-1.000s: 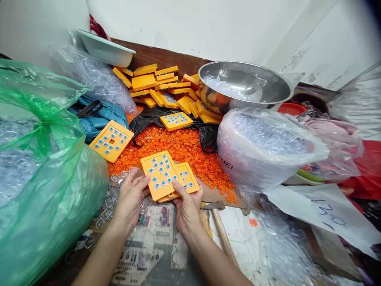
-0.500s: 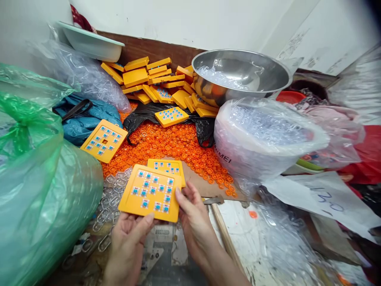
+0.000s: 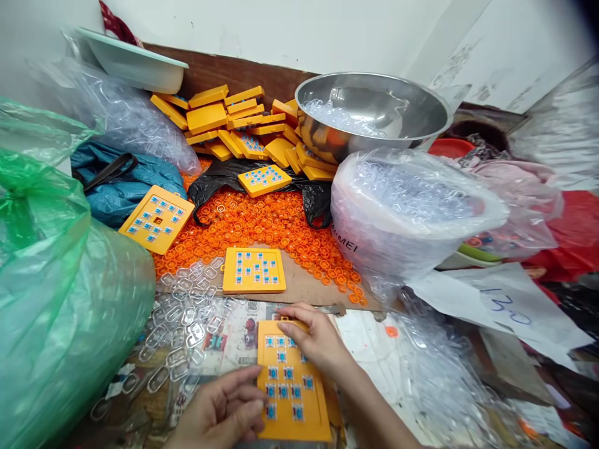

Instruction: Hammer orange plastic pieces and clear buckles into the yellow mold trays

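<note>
My right hand [image 3: 314, 337] grips the top edge of a yellow plastic panel [image 3: 292, 415] set with small blue-and-white square pieces, its thumb on the face. The panel lies turned lengthwise, low in front of me. Beside its left edge my left hand [image 3: 229, 405] is open, with loosely bent fingers whose tips reach the edge; I cannot tell whether they touch it. Just beyond, a similar yellow panel [image 3: 254, 288] lies on brown cardboard. Another yellow panel [image 3: 156, 219] leans at the left, with a dark square at its centre.
Orange rings [image 3: 262, 215] are heaped behind, and clear oval rings [image 3: 180, 337] lie at left. A green bag [image 3: 75, 312] bulges on the left. At the back are stacked yellow panels [image 3: 206, 117] and a steel bowl [image 3: 374, 100]. A bag of clear pieces [image 3: 402, 218] stands at right.
The held panel has come down towards me and been turned from crosswise to lengthwise. My left hand has let go of its lower edge; my right hand has shifted to its top.
</note>
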Available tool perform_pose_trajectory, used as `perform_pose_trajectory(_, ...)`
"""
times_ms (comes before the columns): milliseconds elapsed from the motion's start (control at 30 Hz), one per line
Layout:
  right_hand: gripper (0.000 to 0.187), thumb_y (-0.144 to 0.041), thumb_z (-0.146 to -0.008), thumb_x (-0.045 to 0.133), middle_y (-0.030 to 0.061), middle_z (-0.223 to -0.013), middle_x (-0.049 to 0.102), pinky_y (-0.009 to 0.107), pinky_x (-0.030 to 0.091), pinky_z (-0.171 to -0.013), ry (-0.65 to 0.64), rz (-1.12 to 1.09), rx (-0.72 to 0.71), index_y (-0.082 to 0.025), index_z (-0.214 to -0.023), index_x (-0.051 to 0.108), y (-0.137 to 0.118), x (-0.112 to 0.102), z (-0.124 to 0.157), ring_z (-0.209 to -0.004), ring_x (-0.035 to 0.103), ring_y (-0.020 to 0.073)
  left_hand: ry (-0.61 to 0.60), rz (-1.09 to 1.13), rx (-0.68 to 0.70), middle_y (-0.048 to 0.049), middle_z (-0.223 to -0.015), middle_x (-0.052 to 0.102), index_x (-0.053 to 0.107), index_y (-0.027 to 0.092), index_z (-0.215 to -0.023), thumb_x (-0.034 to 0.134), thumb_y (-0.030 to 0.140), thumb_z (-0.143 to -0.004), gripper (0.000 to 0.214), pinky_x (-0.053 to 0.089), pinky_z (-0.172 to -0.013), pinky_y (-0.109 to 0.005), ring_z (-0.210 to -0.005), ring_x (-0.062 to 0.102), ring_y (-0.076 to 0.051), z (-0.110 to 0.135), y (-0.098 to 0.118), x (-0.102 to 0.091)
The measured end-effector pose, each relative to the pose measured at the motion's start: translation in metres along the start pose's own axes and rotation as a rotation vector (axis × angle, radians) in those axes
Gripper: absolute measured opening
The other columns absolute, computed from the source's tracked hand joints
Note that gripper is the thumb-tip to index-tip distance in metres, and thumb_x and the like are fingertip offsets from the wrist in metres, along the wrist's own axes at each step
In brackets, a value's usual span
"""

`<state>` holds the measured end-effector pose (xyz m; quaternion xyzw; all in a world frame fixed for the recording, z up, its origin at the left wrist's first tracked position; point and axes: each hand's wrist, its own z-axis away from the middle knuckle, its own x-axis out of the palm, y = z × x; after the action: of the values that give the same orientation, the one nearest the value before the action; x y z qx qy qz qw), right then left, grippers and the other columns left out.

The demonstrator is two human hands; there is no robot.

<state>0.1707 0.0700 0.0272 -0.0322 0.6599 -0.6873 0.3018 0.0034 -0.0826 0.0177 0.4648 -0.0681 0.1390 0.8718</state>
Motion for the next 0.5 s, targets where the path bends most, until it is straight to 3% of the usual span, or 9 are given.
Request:
perform_pose_trajectory(133, 0.02, -0.034, -0.085, 0.06, 0.0051, -0.095, 0.075, 0.044, 0.049, -0.089, 0.149, 0.179, -0.168, -0.029, -0.092, 0.078, 0.0, 0.006, 0.011, -0.095, 0.067, 0.0262, 0.007, -0.257, 0.197, -0.0054, -0.082, 0.074, 0.072, 0.023, -0.109, 0.067, 0.048, -0.082, 0.037, 0.057, -0.067, -0.032, -0.071, 0.068, -0.02, -0.013, 0.003, 0.01)
perform_pose_trajectory(233, 0.017, -0.034, -0.084, 0.062, 0.0064, -0.097, 0.074, 0.046, 0.046, -0.092, 0.357, 0.292, -0.225, -0.028, -0.09, 0.076, 0.003, -0.018, 0.035, -0.096, 0.066, 0.0268, 0.113, -0.57, 0.518, -0.0069, -0.092, 0.075, 0.072, 0.024, -0.106, 0.059, 0.034, -0.09, 0.023, 0.057, -0.077, -0.033, -0.083, 0.069, -0.022, -0.026, 0.031, 0.02)
perform_pose_trajectory(300, 0.016, -0.035, -0.084, 0.063, 0.0073, -0.094, 0.073, 0.042, 0.051, -0.084, 0.473, 0.351, -0.201, -0.026, -0.091, 0.074, 0.012, -0.039, 0.057, -0.088, 0.067, 0.0251, 0.184, -0.795, 0.752, -0.0094, -0.1, 0.074, 0.071, 0.02, -0.109, 0.053, 0.025, -0.093, 0.024, 0.054, -0.084, -0.035, -0.092, 0.068, -0.023, -0.045, 0.055, 0.034)
perform_pose_trajectory(333, 0.017, -0.037, -0.084, 0.064, 0.007, -0.093, 0.072, 0.038, 0.054, -0.078, 0.499, 0.378, -0.163, -0.026, -0.093, 0.072, 0.019, -0.047, 0.069, -0.084, 0.067, 0.0236, 0.174, -0.892, 0.852, -0.0108, -0.1, 0.074, 0.07, 0.017, -0.11, 0.049, 0.022, -0.095, 0.026, 0.054, -0.085, -0.036, -0.093, 0.067, -0.023, -0.057, 0.066, 0.044)
perform_pose_trajectory(400, 0.028, -0.046, -0.081, 0.066, 0.0037, -0.09, 0.071, 0.027, 0.054, -0.056, 0.422, 0.444, -0.02, -0.028, -0.102, 0.069, 0.037, -0.053, 0.092, -0.069, 0.067, 0.0184, 0.014, -1.131, 0.907, -0.0128, -0.107, 0.072, 0.067, 0.013, -0.114, 0.042, 0.014, -0.097, 0.03, 0.053, -0.088, -0.038, -0.097, 0.064, -0.023, -0.087, 0.086, 0.066)
perform_pose_trajectory(500, 0.049, -0.057, -0.08, 0.061, 0.004, -0.092, 0.069, 0.027, 0.056, -0.057, 0.41, 0.406, 0.124, -0.026, -0.118, 0.063, 0.066, -0.04, 0.117, -0.067, 0.066, 0.0186, -0.114, -1.25, 0.883, -0.0118, -0.105, 0.072, 0.07, 0.014, -0.103, 0.049, 0.005, -0.09, 0.027, 0.051, -0.087, -0.039, -0.099, 0.061, -0.025, -0.136, 0.104, 0.098)
